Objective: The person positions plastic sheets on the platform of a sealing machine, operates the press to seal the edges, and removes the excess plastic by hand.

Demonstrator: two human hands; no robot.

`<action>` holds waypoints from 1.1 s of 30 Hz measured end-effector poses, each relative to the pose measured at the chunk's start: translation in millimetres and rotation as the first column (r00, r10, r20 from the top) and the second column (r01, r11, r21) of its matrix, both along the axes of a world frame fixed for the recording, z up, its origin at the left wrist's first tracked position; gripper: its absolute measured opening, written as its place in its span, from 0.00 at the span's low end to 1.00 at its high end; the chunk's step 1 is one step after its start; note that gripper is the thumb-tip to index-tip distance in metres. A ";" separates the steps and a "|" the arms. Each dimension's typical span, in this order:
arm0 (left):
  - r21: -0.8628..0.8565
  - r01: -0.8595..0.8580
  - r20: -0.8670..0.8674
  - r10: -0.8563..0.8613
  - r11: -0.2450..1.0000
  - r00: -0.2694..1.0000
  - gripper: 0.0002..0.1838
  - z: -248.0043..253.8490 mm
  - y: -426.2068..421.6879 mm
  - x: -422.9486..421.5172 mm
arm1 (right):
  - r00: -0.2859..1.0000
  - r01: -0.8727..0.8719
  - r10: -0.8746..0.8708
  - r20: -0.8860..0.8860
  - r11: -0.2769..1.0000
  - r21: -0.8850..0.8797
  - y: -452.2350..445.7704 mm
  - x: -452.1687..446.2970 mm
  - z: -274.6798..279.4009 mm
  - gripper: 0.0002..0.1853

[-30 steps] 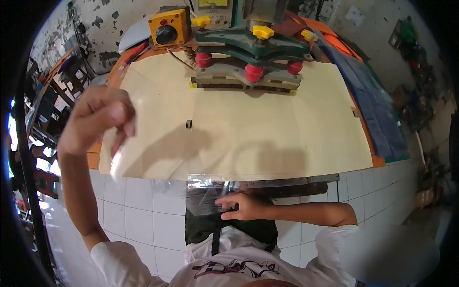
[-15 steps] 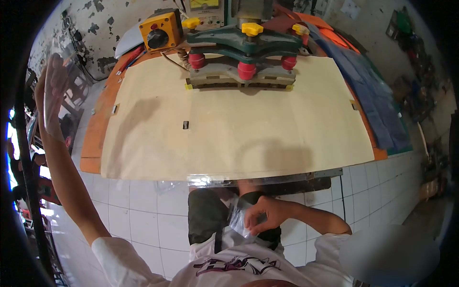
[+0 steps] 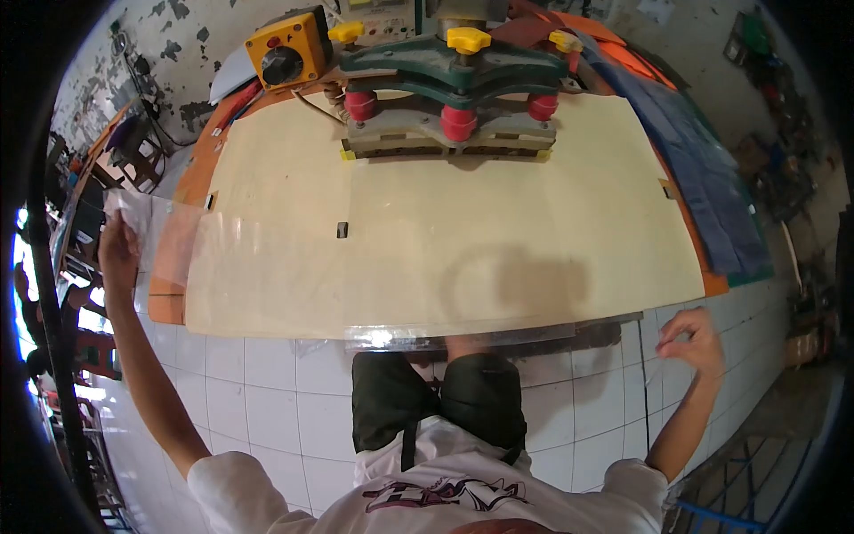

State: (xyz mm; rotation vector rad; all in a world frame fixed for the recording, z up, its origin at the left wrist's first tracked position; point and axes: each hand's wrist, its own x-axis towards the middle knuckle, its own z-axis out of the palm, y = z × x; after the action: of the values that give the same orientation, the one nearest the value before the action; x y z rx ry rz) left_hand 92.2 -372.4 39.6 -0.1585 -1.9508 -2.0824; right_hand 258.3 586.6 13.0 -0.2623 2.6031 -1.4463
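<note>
Swinging off the lap [image 3: 398, 400], the right hand [image 3: 692, 343] now hangs out wide, fingers curled; can't tell if it's pinching anything. Left hand [image 3: 120, 252] is lower, clamped on clear plastic film [image 3: 258, 254] that's now over the left of the cream sheet [image 3: 592, 214]. Behind, a green press head [image 3: 458, 76] with 3 red bumpers [image 3: 458, 124] blocks the middle.

no word, number or brand can be read for certain. at the bottom centre of the frame, the white t-shirt [image 3: 445, 463] bears stylised dark purple lettering [image 3: 436, 495] across the chest, too distorted to spell out. at the upper left, the yellow control box [image 3: 294, 52] carries a small dark mark near its red button, too tiny to identify. at the top edge, left of centre, the grey meter panel [image 3: 387, 21] shows fine, unreadable markings.
</note>
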 end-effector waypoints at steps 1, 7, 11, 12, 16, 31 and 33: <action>0.006 -0.129 0.026 0.129 0.992 0.991 0.14 -3.9 33.8 3.8 | 0.998 0.054 -0.056 -0.039 0.997 -0.052 9.0 -2.0 5.9 0.14; -0.317 -0.222 0.208 0.296 0.922 0.932 0.14 -39.0 108.0 8.0 | 0.874 0.448 -0.482 0.056 0.759 -0.472 23.8 -73.3 18.0 0.24; -0.441 -0.152 0.333 0.318 0.885 0.888 0.14 -56.5 114.8 -7.1 | 0.859 0.502 -0.500 0.115 0.774 -0.387 6.9 -131.0 24.4 0.31; -0.499 -0.124 0.328 0.320 0.857 0.889 0.13 -56.0 114.5 -11.2 | 0.866 0.499 -0.471 0.166 0.800 -0.334 4.9 -143.2 26.3 0.33; -0.679 -0.025 0.381 0.381 0.734 0.842 0.14 -43.2 113.1 -51.0 | 0.871 0.491 -0.443 0.212 0.801 -0.344 19.3 -210.7 13.5 0.32; -0.979 -0.200 -0.192 0.466 -0.032 0.863 0.25 -78.6 257.3 -70.2 | 0.806 0.524 -0.591 -0.008 0.721 -0.454 29.6 -242.6 -35.1 0.37; -0.971 -0.236 -0.229 0.467 -0.045 0.854 0.28 -79.1 258.9 -72.0 | 0.778 0.548 -0.626 -0.050 0.715 -0.435 46.1 -246.3 -41.2 0.35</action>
State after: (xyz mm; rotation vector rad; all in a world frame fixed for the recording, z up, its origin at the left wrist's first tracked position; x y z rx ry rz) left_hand 20.2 -113.5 -39.5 0.2859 -2.7509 -0.0184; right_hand 12.0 632.7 -28.2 0.4788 2.6372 -2.2743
